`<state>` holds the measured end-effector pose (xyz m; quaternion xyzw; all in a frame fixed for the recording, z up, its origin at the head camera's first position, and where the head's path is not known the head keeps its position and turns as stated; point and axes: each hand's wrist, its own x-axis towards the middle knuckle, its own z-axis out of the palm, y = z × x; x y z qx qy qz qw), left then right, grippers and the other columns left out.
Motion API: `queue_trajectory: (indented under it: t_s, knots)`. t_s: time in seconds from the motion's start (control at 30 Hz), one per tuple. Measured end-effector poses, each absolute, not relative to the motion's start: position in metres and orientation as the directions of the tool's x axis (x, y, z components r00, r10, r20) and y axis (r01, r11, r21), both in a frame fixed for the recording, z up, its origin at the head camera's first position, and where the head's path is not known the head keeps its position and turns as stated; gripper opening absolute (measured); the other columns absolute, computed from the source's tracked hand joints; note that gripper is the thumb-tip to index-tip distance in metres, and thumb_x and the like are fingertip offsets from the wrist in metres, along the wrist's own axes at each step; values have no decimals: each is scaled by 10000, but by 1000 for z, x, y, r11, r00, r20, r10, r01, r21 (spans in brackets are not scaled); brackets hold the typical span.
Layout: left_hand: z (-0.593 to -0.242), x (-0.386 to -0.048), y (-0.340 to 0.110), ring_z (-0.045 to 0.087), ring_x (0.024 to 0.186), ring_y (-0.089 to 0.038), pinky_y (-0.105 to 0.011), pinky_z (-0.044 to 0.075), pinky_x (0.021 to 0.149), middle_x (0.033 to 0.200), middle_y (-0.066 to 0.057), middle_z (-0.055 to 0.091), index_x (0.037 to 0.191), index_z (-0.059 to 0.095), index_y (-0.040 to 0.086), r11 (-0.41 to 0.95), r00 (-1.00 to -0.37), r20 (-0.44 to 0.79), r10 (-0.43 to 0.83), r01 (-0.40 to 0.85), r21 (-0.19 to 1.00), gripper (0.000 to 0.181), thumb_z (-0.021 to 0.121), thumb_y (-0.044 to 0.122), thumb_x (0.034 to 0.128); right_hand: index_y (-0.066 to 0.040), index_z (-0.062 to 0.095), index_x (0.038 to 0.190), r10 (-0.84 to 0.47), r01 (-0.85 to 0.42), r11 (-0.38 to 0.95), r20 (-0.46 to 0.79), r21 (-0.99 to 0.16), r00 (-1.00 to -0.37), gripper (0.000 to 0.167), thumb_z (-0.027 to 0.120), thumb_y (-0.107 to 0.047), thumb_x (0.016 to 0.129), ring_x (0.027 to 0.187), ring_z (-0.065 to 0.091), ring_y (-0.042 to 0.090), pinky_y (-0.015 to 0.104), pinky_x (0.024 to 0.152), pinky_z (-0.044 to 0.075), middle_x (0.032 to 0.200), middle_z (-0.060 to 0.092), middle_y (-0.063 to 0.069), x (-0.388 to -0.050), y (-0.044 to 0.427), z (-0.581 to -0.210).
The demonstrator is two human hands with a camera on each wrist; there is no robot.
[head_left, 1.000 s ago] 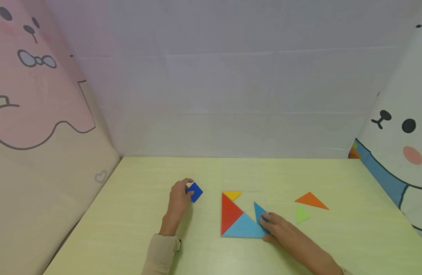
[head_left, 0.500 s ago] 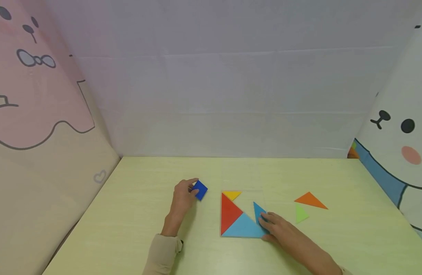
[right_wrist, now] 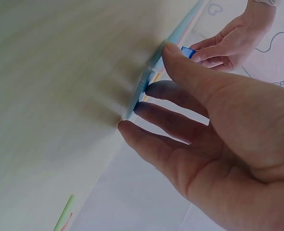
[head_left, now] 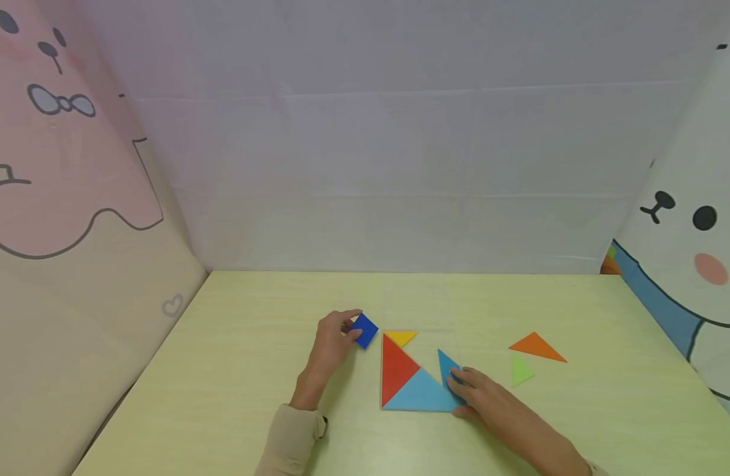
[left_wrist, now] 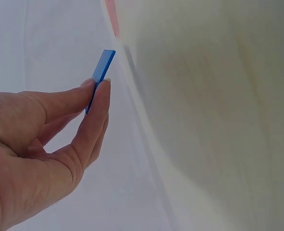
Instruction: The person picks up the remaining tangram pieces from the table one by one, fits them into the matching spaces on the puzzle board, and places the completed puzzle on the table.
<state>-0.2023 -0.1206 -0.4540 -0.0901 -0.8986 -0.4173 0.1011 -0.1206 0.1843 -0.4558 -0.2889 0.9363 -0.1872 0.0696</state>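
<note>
My left hand (head_left: 330,345) pinches a dark blue square (head_left: 367,331) by its edge, just left of the yellow triangle (head_left: 402,338). In the left wrist view the blue square (left_wrist: 101,66) is held between thumb and fingers, off the table. My right hand (head_left: 490,403) rests its fingertips on a blue piece (head_left: 446,365), partly covered by the fingers. That piece lies at the right of a large light blue triangle (head_left: 421,394), which meets a red triangle (head_left: 397,371). In the right wrist view the fingers (right_wrist: 156,113) are spread, touching the blue piece.
An orange triangle (head_left: 536,346) and a light green triangle (head_left: 522,370) lie on the table (head_left: 240,370) to the right of the other pieces. A pale sheet (head_left: 365,145) stands behind the table, with printed cartoon sheets at both sides.
My left hand has moved to the right with the blue square, from well left of the red and yellow pieces to close beside them. My right hand has stayed in place.
</note>
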Motion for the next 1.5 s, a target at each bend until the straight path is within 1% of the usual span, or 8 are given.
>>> queue_trajectory:
  t_s: [0.3,0.63,0.83,1.0,1.23,1.37,1.5]
  knots:
    - [-454,-202,-107,662,892,-314,-312,588,719,946,-175,660,1250,700,-51,622,-958,255,134,281,730,343,729,-68,908,67,626,1355,-570,-518,759,-19,-394,-821,504,718,-236,963,1307,523,461,542,1012,497,1398,578,233,-120,184,-455]
    - [-453,-202,-94,654,903,-308,-277,580,709,952,-177,658,1264,691,-63,601,-956,229,180,292,744,362,737,-57,905,69,631,1346,-564,-517,764,-10,-385,-825,491,728,-212,956,1297,534,454,541,1010,499,1392,581,237,-120,185,-456]
    - [-453,-203,-84,650,892,-292,-241,557,686,938,-152,646,1274,686,-59,603,-958,198,205,283,746,364,734,-43,913,70,631,1346,-571,-527,760,-4,-379,-821,488,725,-212,959,1292,538,453,543,1009,499,1388,581,240,-120,185,-456]
    - [-452,-202,-76,630,898,-270,-207,525,649,957,-147,644,1285,681,-53,593,-963,169,211,264,761,376,730,-54,912,67,628,1352,-561,-504,766,-33,-398,-827,492,719,-218,962,1303,528,448,549,1013,493,1399,571,239,-119,184,-454]
    - [-452,-201,-67,597,864,-246,-204,496,649,921,-126,633,1267,687,-62,582,-955,184,234,289,760,366,731,-71,904,62,631,1352,-557,-502,773,-37,-388,-830,487,718,-219,963,1300,533,440,539,1009,500,1392,574,232,-120,184,-453]
    - [-452,-201,-61,574,844,-219,-208,510,656,905,-111,631,1270,688,-59,583,-955,172,243,285,761,360,724,-68,911,55,633,1353,-559,-510,774,-25,-376,-829,484,715,-225,967,1294,540,432,530,1004,508,1390,578,223,-119,184,-454]
    - [-452,-200,-55,563,861,-205,-227,541,673,922,-99,630,1295,681,-37,585,-960,137,245,259,769,368,711,-53,929,50,635,1354,-557,-510,777,-25,-369,-830,481,713,-228,970,1294,542,428,530,1003,508,1394,580,220,-119,184,-454]
